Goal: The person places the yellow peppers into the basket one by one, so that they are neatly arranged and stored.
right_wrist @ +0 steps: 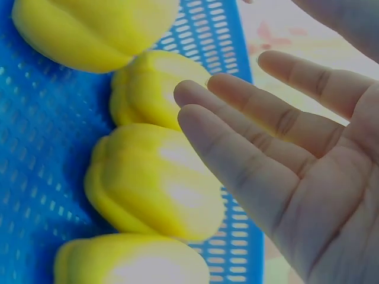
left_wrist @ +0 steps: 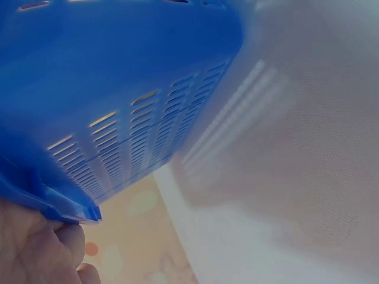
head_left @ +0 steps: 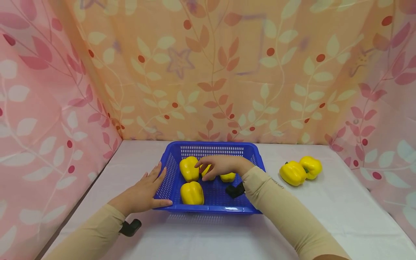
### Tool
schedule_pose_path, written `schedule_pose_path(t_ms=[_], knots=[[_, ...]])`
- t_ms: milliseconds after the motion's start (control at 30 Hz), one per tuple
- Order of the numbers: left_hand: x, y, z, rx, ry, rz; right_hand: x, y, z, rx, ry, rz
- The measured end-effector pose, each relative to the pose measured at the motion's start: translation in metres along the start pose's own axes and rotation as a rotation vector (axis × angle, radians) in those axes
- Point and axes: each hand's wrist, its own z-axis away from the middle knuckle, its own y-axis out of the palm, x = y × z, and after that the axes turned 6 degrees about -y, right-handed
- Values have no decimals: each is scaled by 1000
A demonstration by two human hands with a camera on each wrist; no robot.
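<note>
At the blue basket (head_left: 212, 206) on the white table (head_left: 201, 238): left hand (head_left: 144, 191) lies flat against the basket's left wall, fingers straight, grip wide and holding nothing. Peppers inside the basket, count 4: one at left rear (head_left: 189, 168), one at front (head_left: 192, 193), two under the right hand (head_left: 221, 165), partly hidden. Right hand hovers over them, fingers extended and relaxed, grip wide, nothing held. Right of the basket, well apart: 2 yellow peppers on the table (head_left: 293, 173), touching each other. Total peppers: 6.
</note>
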Motion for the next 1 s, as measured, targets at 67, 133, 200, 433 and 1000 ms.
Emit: schedule_pose_path(t_ms=[67,133,200,433,1000], knots=[[0,0,0,1,1,4,1,-3,4,-13,11,-24],[0,0,0,0,0,5,3,-7,9,-29,17,-25],[0,0,0,-2,2,1,4,-11,15,-45,19,-44],[-1,0,0,-7,11,1,3,-24,35,-92,12,-39],[-1,1,0,-1,5,0,-18,-45,97,-202,37,-55]])
